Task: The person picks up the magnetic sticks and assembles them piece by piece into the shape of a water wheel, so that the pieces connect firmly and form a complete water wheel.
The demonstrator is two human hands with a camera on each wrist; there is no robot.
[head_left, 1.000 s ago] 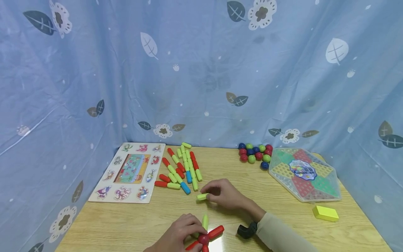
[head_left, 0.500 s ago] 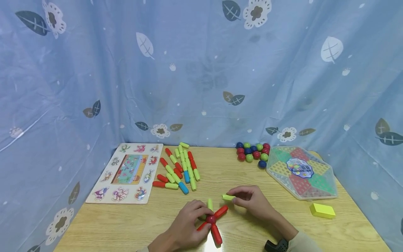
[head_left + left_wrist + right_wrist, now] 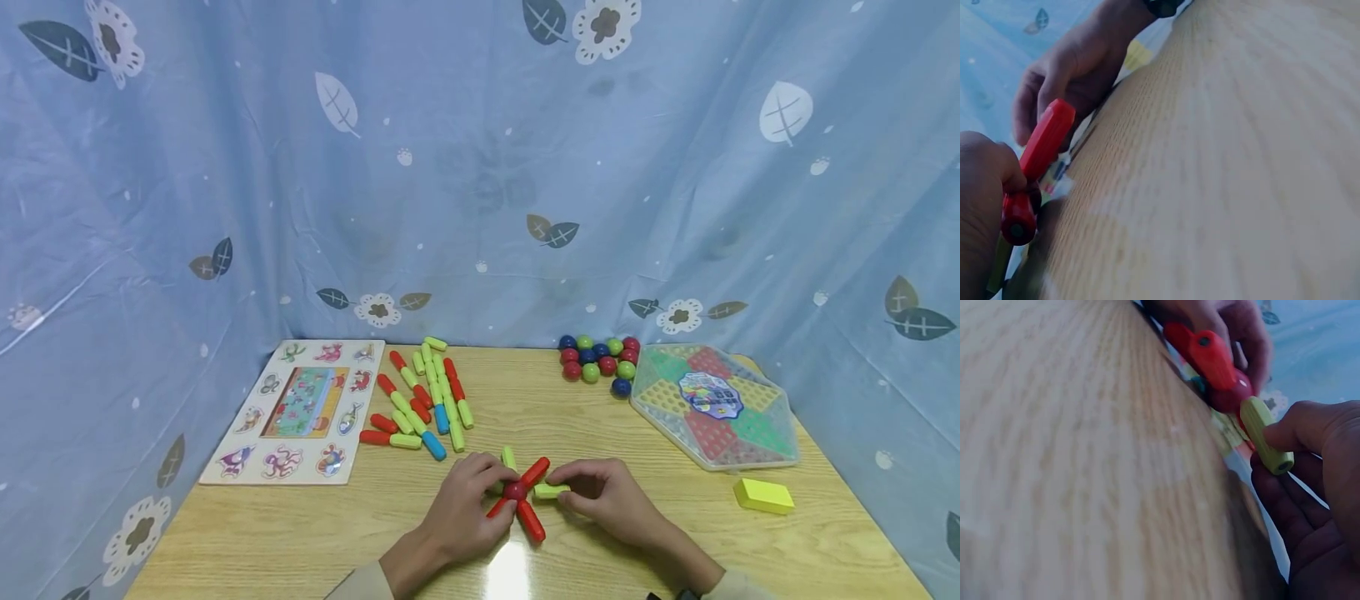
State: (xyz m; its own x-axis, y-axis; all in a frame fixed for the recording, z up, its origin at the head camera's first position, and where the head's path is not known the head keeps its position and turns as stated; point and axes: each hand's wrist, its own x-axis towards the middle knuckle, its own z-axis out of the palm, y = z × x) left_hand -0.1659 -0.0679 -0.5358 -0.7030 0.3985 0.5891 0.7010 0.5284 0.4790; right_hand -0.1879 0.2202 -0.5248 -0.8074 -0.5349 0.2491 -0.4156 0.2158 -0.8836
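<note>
My left hand [image 3: 472, 504] grips a dark red ball [image 3: 515, 491] with several sticks radiating from it. Red sticks [image 3: 532, 523] point towards me and up to the right, and a yellow-green one [image 3: 508, 456] points away; others are partly hidden by the fingers. Just right of the ball, my right hand [image 3: 611, 500] pinches a loose yellow-green stick [image 3: 550, 492] between thumb and fingers. In the right wrist view this stick [image 3: 1264, 434] lines up with the ball [image 3: 1235, 394]; whether they touch I cannot tell. A red stick [image 3: 1047, 137] stands out in the left wrist view.
Red, yellow-green and blue sticks [image 3: 427, 400] lie in a group behind my left hand. A picture puzzle board [image 3: 225, 442] is at the left. Several coloured balls [image 3: 591, 372], a hexagonal game box [image 3: 712, 404] and a yellow block [image 3: 763, 496] lie at the right.
My right hand has carried the yellow-green stick rightwards from near the stick group, then in beside the ball. My left hand, still gripping the ball, has shifted up and to the right in view.
</note>
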